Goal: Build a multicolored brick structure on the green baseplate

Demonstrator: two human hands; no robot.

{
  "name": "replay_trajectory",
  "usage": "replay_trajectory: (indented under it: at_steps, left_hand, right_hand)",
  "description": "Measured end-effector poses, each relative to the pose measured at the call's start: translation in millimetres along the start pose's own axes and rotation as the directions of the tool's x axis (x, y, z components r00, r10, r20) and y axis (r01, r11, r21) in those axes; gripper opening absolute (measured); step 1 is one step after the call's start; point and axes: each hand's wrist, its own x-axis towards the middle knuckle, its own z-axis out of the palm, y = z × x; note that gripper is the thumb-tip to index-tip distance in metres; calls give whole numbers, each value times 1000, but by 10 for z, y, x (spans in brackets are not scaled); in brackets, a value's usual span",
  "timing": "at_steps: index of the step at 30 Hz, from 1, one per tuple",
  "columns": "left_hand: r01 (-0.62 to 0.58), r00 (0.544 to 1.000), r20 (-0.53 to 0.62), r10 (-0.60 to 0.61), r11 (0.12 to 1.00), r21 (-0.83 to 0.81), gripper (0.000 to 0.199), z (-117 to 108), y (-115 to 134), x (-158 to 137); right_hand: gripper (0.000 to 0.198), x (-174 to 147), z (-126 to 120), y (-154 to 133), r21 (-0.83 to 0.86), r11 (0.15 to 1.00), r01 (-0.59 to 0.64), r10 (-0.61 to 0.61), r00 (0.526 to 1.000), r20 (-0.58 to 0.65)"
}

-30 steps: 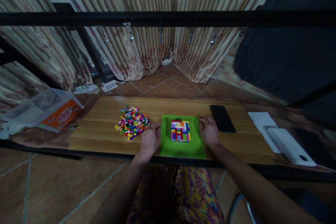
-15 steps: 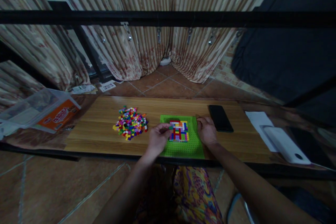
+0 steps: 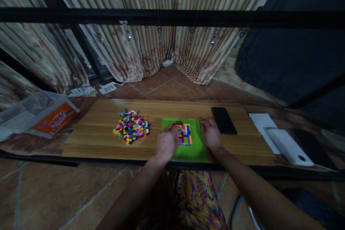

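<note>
On the wooden table lies a green studded baseplate (image 3: 198, 151). A low, many-coloured block of toy bricks (image 3: 186, 137) is built up on its middle. My left hand (image 3: 167, 142) reaches over the left side of this block, fingers closed and bent down at its far left part. The fingertips are partly hidden, and so is the small green brick that was in them. At the baseplate's right edge, my right hand (image 3: 210, 133) has its fingers curled closed on the rim. Left of the plate is a loose pile of small coloured bricks (image 3: 132, 127).
A black phone (image 3: 224, 120) lies right of my right hand. Farther right are white paper (image 3: 262, 125) and a white device (image 3: 289, 147). A clear plastic box (image 3: 40, 111) with an orange label stands at the far left. A black bar (image 3: 172, 17) crosses beyond the table.
My left hand has moved right and over the brick block, and the green brick in its fingertips has gone out of sight. My right hand stays at the plate's edge. The view has shifted slightly.
</note>
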Motion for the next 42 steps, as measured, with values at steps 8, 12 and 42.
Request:
replay_trajectory:
  at_steps: [8, 12, 42]
  left_hand:
    - [-19, 996, -93, 14, 998, -54, 15, 77, 29, 78]
    - [-1, 992, -124, -12, 994, -107, 11, 117, 22, 125]
    - [421, 905, 198, -376, 733, -535, 29, 259, -80, 405]
  right_hand:
    - [25, 1, -31, -28, -9, 1000, 6, -6, 1000, -1]
    - [24, 5, -38, -38, -15, 1000, 6, -6, 1000, 0]
    - [26, 2, -45, -46, -43, 999, -14, 15, 1000, 8]
